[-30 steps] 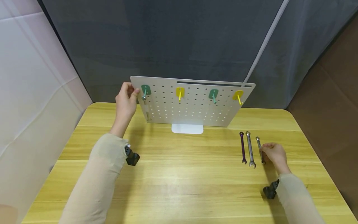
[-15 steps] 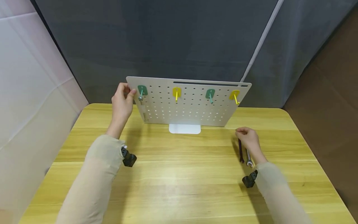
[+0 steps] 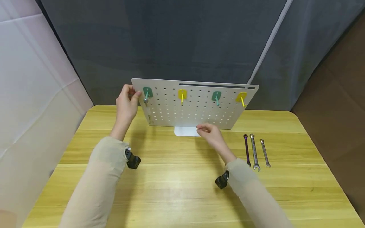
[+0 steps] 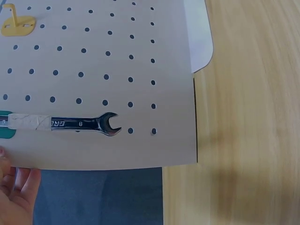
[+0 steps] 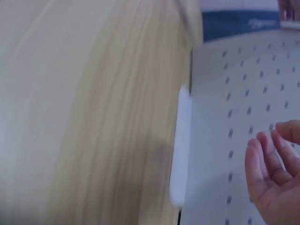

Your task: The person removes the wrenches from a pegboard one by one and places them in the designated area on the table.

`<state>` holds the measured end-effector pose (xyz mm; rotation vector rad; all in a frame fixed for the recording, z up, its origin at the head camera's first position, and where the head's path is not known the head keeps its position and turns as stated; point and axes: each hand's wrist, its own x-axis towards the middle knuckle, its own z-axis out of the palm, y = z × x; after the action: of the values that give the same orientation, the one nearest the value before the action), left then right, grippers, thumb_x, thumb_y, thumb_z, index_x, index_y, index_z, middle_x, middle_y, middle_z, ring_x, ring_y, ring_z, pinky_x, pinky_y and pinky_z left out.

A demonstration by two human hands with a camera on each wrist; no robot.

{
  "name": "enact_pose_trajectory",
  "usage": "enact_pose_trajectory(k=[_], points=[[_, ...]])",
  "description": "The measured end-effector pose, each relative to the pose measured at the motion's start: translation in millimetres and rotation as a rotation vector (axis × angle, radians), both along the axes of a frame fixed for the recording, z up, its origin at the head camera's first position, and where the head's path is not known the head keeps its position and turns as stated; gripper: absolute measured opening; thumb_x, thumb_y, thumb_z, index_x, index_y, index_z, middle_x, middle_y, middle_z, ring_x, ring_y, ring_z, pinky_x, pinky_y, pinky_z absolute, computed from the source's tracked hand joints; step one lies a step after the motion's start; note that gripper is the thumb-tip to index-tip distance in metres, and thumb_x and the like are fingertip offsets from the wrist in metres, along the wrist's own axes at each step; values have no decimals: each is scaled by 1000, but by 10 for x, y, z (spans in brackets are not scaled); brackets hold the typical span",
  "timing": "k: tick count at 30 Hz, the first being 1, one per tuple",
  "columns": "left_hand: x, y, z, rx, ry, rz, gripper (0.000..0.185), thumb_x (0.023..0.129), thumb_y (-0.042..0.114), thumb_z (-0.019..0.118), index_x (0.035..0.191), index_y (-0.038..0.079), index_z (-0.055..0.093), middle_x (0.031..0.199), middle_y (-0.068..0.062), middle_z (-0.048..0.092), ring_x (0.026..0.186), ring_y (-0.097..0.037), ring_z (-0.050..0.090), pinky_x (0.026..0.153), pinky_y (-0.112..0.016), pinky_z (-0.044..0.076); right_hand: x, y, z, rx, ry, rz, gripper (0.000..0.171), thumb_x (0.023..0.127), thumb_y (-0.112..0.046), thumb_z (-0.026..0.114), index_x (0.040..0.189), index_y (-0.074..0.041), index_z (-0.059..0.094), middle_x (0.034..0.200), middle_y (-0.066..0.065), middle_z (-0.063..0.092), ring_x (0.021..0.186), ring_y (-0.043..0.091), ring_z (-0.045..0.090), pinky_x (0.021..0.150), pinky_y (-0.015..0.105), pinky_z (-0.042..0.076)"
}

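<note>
1. One wrench was already hanging on the pegboard, on the green hook at the far left, so I'd say the job was about a quarter done. The board stood upright at the back of the worktop.
2. Three more wrenches lay side by side on the worktop, right of the board's foot and apart from it: a dark purple one, a longer silver one and a short silver one. The other three hooks (yellow, green, yellow) had nothing on them.
3. The left hand gripped the board's top left corner, fingers curled round the edge just beside the hung wrench.
4. The right hand hovered in front of the board's lower edge, near the white foot. Fingers loosely bent and apart, nothing in them as far as the right wrist view showed, and well clear of the loose wrenches.
</note>
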<state>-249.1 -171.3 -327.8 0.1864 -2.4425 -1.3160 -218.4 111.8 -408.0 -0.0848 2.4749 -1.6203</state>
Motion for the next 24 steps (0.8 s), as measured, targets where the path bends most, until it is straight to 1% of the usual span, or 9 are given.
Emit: enact_pose_trajectory(k=[4,6,10,15,21,24], points=[[-8,-3,-4,1,4,0,31,99,22,49,117,-3,48,116,-20,60,100,-26,57,84,-31,46,-19,-242,98,-203,-67,86,37,95,-6,55,129,6,52,126,25,58,113,30,58,97,37,51],[-12,-5,-10,-5,9,7,31,99,23,50,116,-3,48,114,-20,61,96,-23,56,81,-27,46,-31,-346,143,-259,-86,124,39,95,-5,54,132,5,50,132,24,55,119,31,55,102,37,48],[-14,0,-15,-14,11,12,31,98,23,51,114,-3,49,110,-19,61,90,-19,53,76,-21,43,-50,-534,240,-275,-59,179,40,96,-7,54,135,1,48,137,21,52,127,31,50,106,38,44],[-10,14,2,-10,3,-3,31,99,23,50,115,-3,48,110,-19,61,91,-18,53,77,-22,43,-62,-769,358,-262,-13,231,47,96,-5,52,141,-2,41,142,19,48,130,33,48,110,41,40],[-28,26,-23,-14,22,-1,28,98,21,51,112,-3,49,109,-19,61,91,-19,53,75,-22,42,-37,-1021,426,-304,-21,262,56,93,2,50,146,-2,33,151,16,37,136,33,42,110,39,39],[-29,23,-35,-13,31,3,28,98,21,51,112,-4,49,108,-20,61,90,-19,53,75,-21,42,-9,-1125,438,-292,-33,267,64,91,3,52,149,-6,28,155,12,30,139,30,38,110,40,39]])
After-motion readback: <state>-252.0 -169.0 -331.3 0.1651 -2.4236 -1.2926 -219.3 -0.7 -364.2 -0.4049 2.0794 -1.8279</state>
